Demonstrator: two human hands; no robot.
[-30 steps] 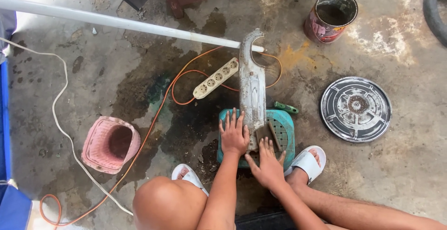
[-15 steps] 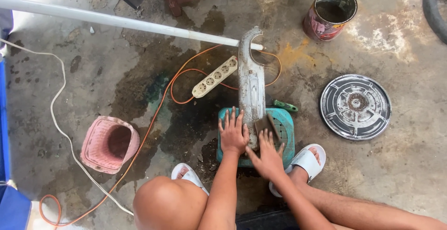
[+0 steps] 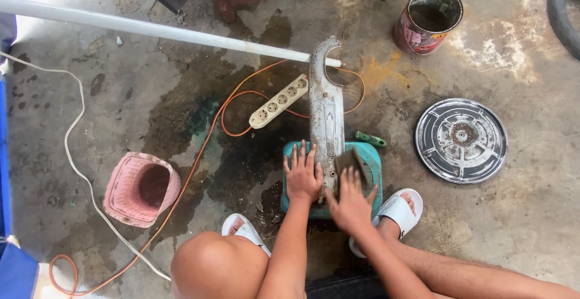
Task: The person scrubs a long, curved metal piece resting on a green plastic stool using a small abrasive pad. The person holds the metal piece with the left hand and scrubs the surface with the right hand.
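The person squats over a teal stool [image 3: 373, 157] on the stained concrete floor [image 3: 519, 232]. A long grey metal casing [image 3: 325, 111] lies across the stool, its curved end touching a white pipe [image 3: 151, 29]. The left hand [image 3: 303, 175] lies flat, fingers spread, on the stool against the casing's near end. The right hand [image 3: 350, 205] is curled around a dark block [image 3: 351, 161], pressing it beside the casing. A power strip [image 3: 279, 100] with an orange cable [image 3: 199, 154] lies just left. A pink basket [image 3: 140, 188], a rusty can [image 3: 426, 21] and a round metal disc [image 3: 461, 140] sit well apart.
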